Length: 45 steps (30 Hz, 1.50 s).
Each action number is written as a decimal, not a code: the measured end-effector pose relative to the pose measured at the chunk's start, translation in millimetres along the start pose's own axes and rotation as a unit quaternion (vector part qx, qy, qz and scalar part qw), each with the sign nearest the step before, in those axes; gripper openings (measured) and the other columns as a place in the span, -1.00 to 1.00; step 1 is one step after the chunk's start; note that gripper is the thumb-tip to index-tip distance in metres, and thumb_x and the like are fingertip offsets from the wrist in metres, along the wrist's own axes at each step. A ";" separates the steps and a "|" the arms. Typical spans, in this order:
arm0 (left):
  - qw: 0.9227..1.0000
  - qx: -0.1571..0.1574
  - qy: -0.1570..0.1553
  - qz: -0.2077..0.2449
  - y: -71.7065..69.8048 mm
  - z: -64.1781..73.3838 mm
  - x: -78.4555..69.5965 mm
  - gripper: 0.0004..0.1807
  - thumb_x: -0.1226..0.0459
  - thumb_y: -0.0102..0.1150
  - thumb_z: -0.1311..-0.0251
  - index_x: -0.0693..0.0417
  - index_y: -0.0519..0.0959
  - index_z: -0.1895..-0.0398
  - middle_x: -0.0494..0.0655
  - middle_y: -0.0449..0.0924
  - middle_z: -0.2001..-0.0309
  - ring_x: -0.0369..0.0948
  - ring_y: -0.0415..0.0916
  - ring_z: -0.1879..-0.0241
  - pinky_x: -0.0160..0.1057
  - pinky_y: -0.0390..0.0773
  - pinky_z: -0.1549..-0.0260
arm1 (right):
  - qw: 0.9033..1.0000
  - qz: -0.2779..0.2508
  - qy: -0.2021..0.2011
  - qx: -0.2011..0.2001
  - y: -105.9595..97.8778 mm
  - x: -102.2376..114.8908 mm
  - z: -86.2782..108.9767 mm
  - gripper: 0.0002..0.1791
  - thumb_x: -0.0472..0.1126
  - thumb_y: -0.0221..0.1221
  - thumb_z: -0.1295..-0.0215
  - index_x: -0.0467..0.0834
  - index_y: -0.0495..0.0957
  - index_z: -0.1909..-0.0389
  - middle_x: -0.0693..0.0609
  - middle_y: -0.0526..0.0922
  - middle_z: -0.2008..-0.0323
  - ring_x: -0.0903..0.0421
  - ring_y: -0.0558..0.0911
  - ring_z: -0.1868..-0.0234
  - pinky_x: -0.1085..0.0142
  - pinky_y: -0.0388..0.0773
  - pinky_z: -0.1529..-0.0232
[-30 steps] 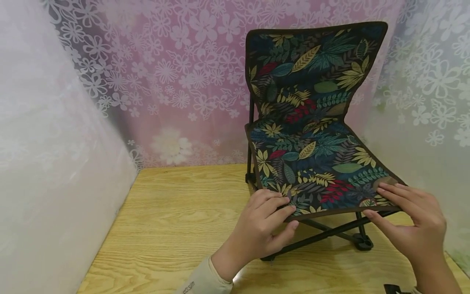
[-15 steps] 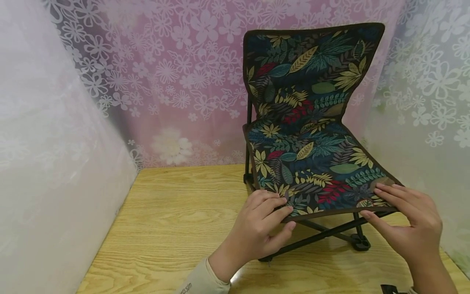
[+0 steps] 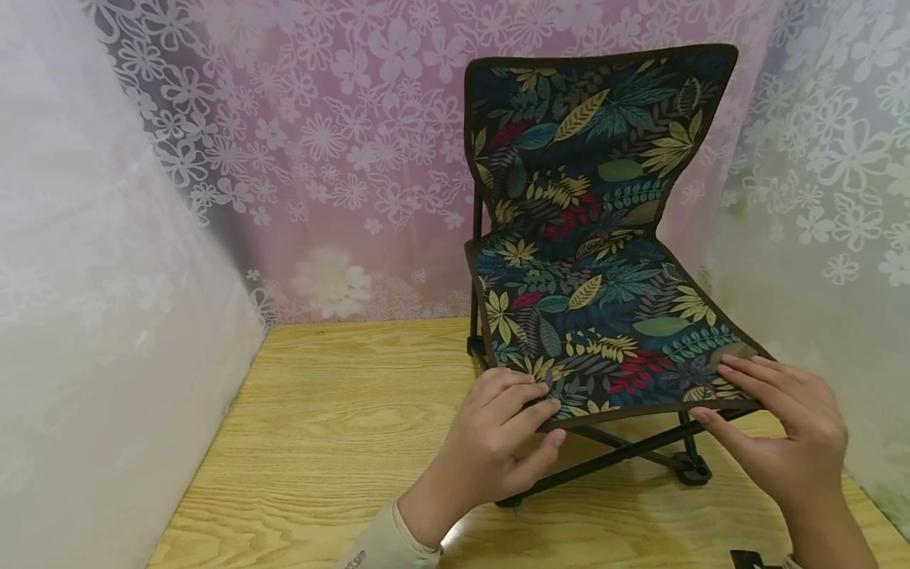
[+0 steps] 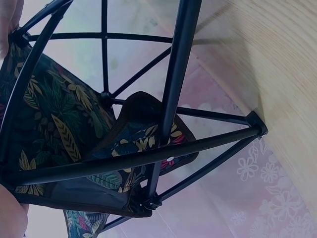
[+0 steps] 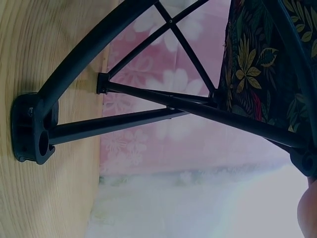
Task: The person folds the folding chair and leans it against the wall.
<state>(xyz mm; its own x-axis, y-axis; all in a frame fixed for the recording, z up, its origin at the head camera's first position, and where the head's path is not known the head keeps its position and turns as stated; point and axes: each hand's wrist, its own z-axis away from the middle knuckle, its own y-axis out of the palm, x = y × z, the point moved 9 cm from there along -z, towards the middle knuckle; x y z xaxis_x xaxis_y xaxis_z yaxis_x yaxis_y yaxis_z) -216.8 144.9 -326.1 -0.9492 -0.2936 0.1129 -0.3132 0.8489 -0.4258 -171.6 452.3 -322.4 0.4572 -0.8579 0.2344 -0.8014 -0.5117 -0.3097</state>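
Note:
A folding chair (image 3: 604,316) with dark leaf-print fabric and black tubular legs stands unfolded on the wooden table. My left hand (image 3: 498,438) holds the front left corner of its seat, fingers bent over the fabric and thumb at the front edge. At the front right corner, my right hand (image 3: 796,427) holds the seat with fingers laid on top and thumb by the edge. From below, the left wrist view shows crossed frame tubes (image 4: 133,156) and a fabric flap (image 4: 143,144). A plastic foot (image 5: 32,128) touches the table in the right wrist view.
The wooden table (image 3: 341,411) extends left of the chair. Behind it hangs a pink flower-patterned curtain (image 3: 341,158), with pale sheeting (image 3: 107,316) on the left and a whitish flowered curtain (image 3: 839,221) on the right. A black strap (image 3: 746,559) shows beside the right wrist.
The chair has shifted slightly to the left across the table, and both hands have moved with it. Their hold on the seat corners looks the same.

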 end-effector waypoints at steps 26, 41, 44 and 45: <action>1.000 -0.020 0.007 0.010 -2.6 -1.4 0.1 -0.74 0.14 0.22 -0.44 0.06 0.82 0.09 -0.06 0.79 0.06 -0.10 0.68 -0.05 -0.09 0.62 -0.22 | 1.000 -0.015 -0.016 -0.018 -2.3 5.1 -3.7 -0.03 0.52 0.39 -0.12 -0.43 0.79 0.14 0.23 0.76 -0.12 0.51 0.54 -0.32 0.49 0.32 -0.44; 1.000 -0.021 0.004 0.020 -4.2 -2.5 0.8 -0.74 0.14 0.23 -0.44 0.06 0.83 0.09 -0.04 0.80 0.06 -0.08 0.68 -0.05 -0.08 0.62 -0.23 | 0.998 -0.034 -0.046 0.012 -6.5 9.8 -10.8 -0.15 0.42 0.34 -0.29 -0.42 0.79 0.12 0.31 0.72 -0.15 0.48 0.54 -0.33 0.52 0.34 -0.44; 1.000 -0.021 0.002 0.020 -4.1 -2.1 1.0 -0.74 0.14 0.23 -0.44 0.06 0.83 0.10 -0.05 0.79 0.06 -0.08 0.68 -0.05 -0.08 0.62 -0.22 | 0.997 -0.052 -0.050 0.015 -7.5 10.5 -12.7 -0.18 0.38 0.36 -0.30 -0.43 0.79 0.13 0.27 0.75 -0.13 0.46 0.57 -0.31 0.52 0.36 -0.44; 1.000 -0.022 0.001 0.020 -4.2 -2.0 1.0 -0.74 0.14 0.23 -0.44 0.06 0.83 0.10 -0.05 0.79 0.06 -0.08 0.68 -0.05 -0.08 0.62 -0.22 | 0.997 -0.058 -0.050 0.016 -8.0 10.7 -13.4 -0.19 0.37 0.37 -0.30 -0.42 0.79 0.13 0.26 0.75 -0.13 0.46 0.58 -0.31 0.52 0.37 -0.44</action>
<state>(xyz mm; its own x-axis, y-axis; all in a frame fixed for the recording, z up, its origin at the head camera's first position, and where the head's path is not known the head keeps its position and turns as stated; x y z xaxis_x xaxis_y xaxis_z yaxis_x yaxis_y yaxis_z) -216.5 142.0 -322.5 -0.9609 -0.2584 0.0991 -0.2764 0.8783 -0.3901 -165.5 447.8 -305.1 0.5838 -0.7920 0.1786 -0.7287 -0.6082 -0.3147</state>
